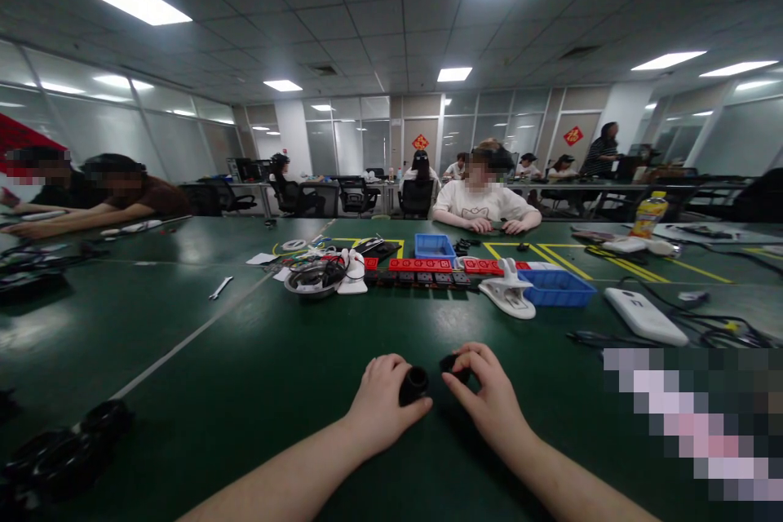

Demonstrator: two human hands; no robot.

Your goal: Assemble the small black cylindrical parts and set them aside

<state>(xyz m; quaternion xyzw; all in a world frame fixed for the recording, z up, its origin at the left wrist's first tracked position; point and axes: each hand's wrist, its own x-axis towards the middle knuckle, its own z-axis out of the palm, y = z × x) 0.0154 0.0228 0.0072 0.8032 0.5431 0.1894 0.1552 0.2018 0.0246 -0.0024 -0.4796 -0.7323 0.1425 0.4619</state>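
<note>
A worker's left hand (380,400) is curling around a black hollow cylinder (417,384) above a green tabletop (245,379), its fingers wrapping the far side and its thumb extending along the near side. The right hand (488,394) is pinching a small black part (453,365) narrowly between thumb and fingertips, which are hiding much of it. The two parts are facing each other across a small gap, near the table's front edge. The cylinder's round opening is pointing toward the camera and slightly right; its long axis is appearing foreshortened, while the smaller part's axis is staying unreadable. Beyond the hands, a white clip base (509,294) is standing beside a blue bin (559,289), and a co-worker in a white shirt (486,202) is sitting opposite.
</note>
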